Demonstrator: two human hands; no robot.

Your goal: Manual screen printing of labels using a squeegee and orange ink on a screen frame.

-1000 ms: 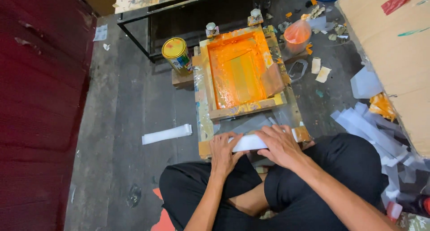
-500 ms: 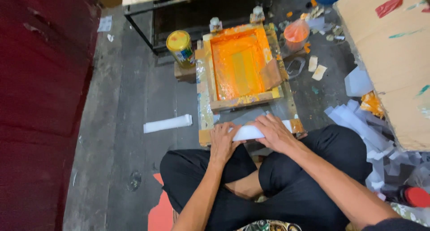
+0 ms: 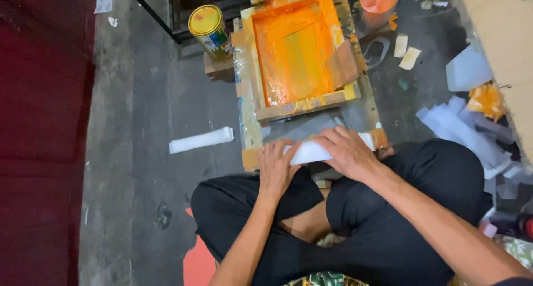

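Both hands, left (image 3: 276,169) and right (image 3: 347,152), press spread-fingered on a white strip (image 3: 311,152); beyond them the inked orange screen (image 3: 294,53) waits, apparently before printing.

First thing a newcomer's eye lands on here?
The wooden screen frame flooded with bright orange ink, top centre on the floor. Just below it, the left hand and right hand press a white strip on the board's near edge. A yellow-lidded can stands left of the frame.
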